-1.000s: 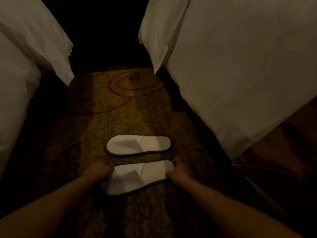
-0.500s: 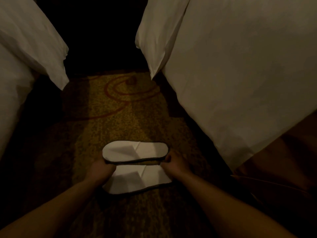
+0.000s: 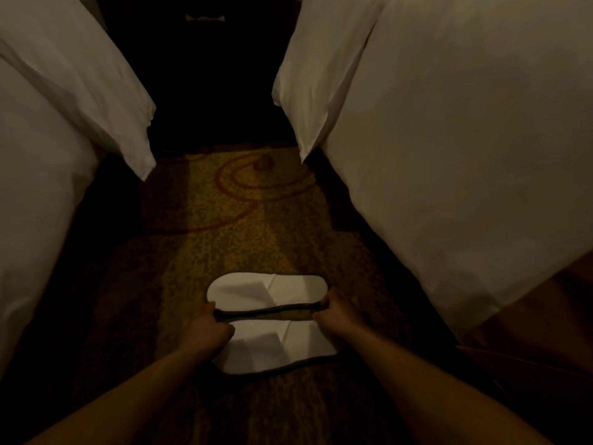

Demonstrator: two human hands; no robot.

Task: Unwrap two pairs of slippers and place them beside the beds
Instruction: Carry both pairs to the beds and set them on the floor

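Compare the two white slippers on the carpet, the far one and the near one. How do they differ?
The near slipper is gripped at both ends by the left hand and right hand; the far slipper lies almost wholly uncovered. The near slipper's front edge looks wavy, the far slipper's outline a smooth oval. Both are white with dark rims and flattened straps, lying side by side, crosswise on the carpet.

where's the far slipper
In the head view the far slipper lies on the carpet between the left bed and right bed, right against the near slipper, with the left hand and right hand at the pair's ends.
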